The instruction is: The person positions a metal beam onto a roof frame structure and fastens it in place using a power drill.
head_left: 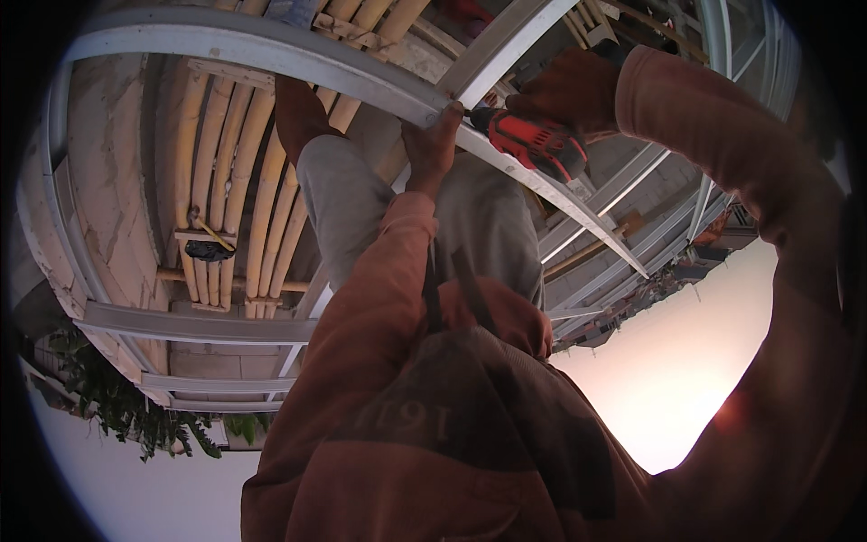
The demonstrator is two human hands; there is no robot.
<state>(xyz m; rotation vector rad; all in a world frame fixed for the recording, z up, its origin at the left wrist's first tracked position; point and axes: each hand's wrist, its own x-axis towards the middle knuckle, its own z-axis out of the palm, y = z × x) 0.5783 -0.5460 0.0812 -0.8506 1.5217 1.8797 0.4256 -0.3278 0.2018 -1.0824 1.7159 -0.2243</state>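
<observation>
My right hand (562, 90) grips a red and black cordless drill (535, 143), held sideways at the upper middle. The drill's nose points left, its tip close against the joint where one silver metal beam (506, 56) meets a longer metal beam (361, 77). My left hand (432, 149) is closed at the near edge of that joint, with a fingertip raised right beside the drill's tip. The rest of its fingers are partly hidden by the beam. Whether a screw sits at the tip is too small to make out.
Bamboo poles (237, 163) tied in rows lie below, with my bare foot near them. A black bundle (209, 249) hangs on the poles by a yellow stick. More metal beams (194, 323) cross at left and right. A pale wall (104, 181) and green plants (117, 388) stand at left.
</observation>
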